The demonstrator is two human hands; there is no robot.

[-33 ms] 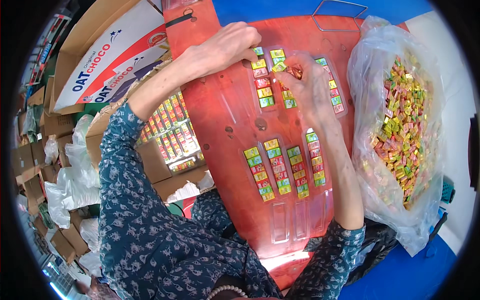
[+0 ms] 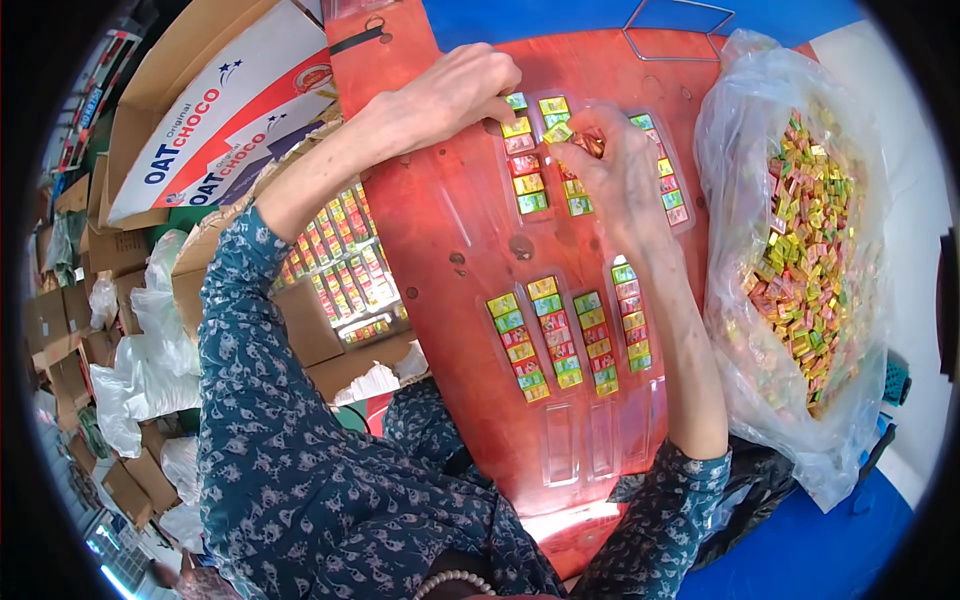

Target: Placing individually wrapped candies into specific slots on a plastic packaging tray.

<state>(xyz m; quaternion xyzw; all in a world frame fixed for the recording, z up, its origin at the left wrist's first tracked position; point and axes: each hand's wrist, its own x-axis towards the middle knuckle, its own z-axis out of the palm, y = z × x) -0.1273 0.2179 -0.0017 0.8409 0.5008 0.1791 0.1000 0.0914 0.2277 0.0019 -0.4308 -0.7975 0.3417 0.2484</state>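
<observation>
Both my hands are over the far group of see-through plastic trays, whose slots hold rows of small wrapped candies (image 2: 532,186) in yellow, green, red and pink. At the top of the leftmost row, my left hand (image 2: 450,92) has its fingers curled and pressed together; what lies between the fingertips is hidden. My right hand (image 2: 622,180) is closed on several wrapped candies (image 2: 591,143), with a yellow one (image 2: 559,132) pinched at the fingertips above the middle rows. Nearer to me, another tray group (image 2: 566,340) has filled rows of the same candies.
Bare see-through tray slots (image 2: 560,445) lie at the near end of the red tabletop (image 2: 430,260). To the right is a large clear bag (image 2: 735,200) heaped with loose candies. A carton (image 2: 300,325) with filled trays stands left. A wire frame (image 2: 680,58) lies at the far edge.
</observation>
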